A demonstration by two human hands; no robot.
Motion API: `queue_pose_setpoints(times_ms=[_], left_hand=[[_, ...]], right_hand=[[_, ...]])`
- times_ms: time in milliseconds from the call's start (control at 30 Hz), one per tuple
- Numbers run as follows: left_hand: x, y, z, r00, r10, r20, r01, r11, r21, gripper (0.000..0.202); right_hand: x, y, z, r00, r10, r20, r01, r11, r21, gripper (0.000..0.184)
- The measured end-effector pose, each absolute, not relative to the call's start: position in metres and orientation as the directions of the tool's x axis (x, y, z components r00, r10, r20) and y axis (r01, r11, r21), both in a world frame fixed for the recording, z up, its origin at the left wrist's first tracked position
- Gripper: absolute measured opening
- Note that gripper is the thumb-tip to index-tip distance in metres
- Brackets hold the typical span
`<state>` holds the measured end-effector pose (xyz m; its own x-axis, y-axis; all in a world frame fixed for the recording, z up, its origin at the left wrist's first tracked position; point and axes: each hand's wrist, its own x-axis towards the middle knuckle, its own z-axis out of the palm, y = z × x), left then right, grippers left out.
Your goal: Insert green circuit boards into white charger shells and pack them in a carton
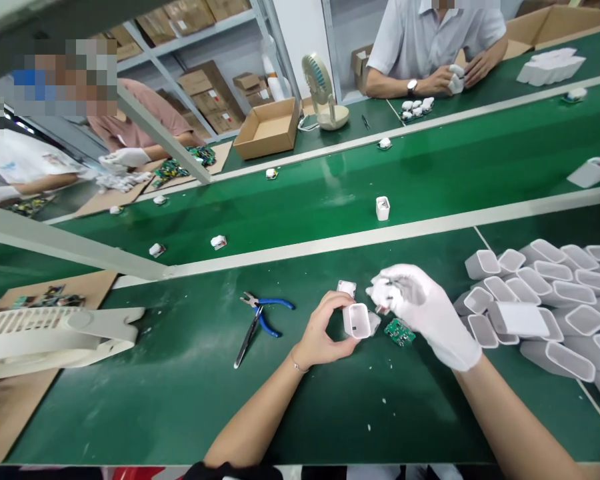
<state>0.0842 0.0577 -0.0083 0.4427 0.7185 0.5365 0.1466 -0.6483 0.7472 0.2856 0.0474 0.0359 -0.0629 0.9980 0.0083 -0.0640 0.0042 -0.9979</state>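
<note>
My bare left hand (325, 330) is closed round a white plastic housing (357, 321), its open end facing me. To its right, my gloved right hand (420, 303) pinches a small white-wrapped part (384, 293); the fingers hide some of it. A green circuit board (399, 331) lies on the bench just below that hand. Behind the housing, another small white part (347, 288) rests on the bench. Blue-handled pliers (265, 312) and dark tweezers (249, 337) lie to the left of my left hand, touching or crossing each other.
Several white housings (550, 293) crowd the right side of the bench. Past the pale rail, a green conveyor belt (300, 207) carries small white parts and one upright white housing (383, 208). A white fan (60, 337) lies at left. Co-workers sit across the belt.
</note>
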Motion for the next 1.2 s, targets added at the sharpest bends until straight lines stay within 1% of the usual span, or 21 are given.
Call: queue_pose_setpoints(times_ms=[67,133,233,333,500,667,867,1067,1133,1200], left_hand=[[0.083,0.057,-0.006,0.415,0.715,0.563,0.138,-0.661,0.738,0.043],[0.081,0.056,-0.003,0.397,0.696,0.598,0.141,-0.690,0.710,0.043],[0.079,0.056,0.001,0.392,0.657,0.644,0.167,-0.740,0.652,0.043],[0.077,0.057,0.004,0.392,0.637,0.664,0.189,-0.762,0.619,0.040],[0.076,0.058,0.005,0.383,0.622,0.683,0.207,-0.778,0.593,0.038],[0.076,0.059,0.003,0.379,0.608,0.698,0.212,-0.791,0.574,0.038],[0.077,0.060,0.004,0.365,0.589,0.721,0.210,-0.807,0.552,0.037],[0.078,0.059,0.002,0.366,0.584,0.725,0.225,-0.811,0.540,0.038],[0.078,0.059,0.001,0.361,0.585,0.726,0.228,-0.810,0.540,0.038],[0.078,0.058,0.001,0.356,0.583,0.730,0.226,-0.812,0.538,0.037]], right_hand=[[0.281,0.039,0.040,-0.143,0.985,0.100,-0.041,0.095,-0.995,0.031],[0.278,0.033,0.043,-0.230,0.951,0.205,0.048,0.221,-0.974,0.038],[0.279,0.028,0.044,-0.322,0.905,0.277,0.146,0.336,-0.930,0.048],[0.281,0.027,0.042,-0.352,0.890,0.289,0.215,0.377,-0.901,0.050],[0.281,0.028,0.040,-0.385,0.856,0.346,0.347,0.481,-0.805,0.044],[0.280,0.027,0.044,-0.443,0.806,0.392,0.441,0.577,-0.688,0.037],[0.277,0.028,0.054,-0.480,0.753,0.451,0.502,0.657,-0.563,0.035],[0.278,0.023,0.051,-0.470,0.726,0.503,0.568,0.684,-0.458,0.038],[0.278,0.022,0.049,-0.475,0.715,0.513,0.580,0.693,-0.428,0.041],[0.277,0.021,0.048,-0.473,0.710,0.521,0.579,0.696,-0.424,0.041]])
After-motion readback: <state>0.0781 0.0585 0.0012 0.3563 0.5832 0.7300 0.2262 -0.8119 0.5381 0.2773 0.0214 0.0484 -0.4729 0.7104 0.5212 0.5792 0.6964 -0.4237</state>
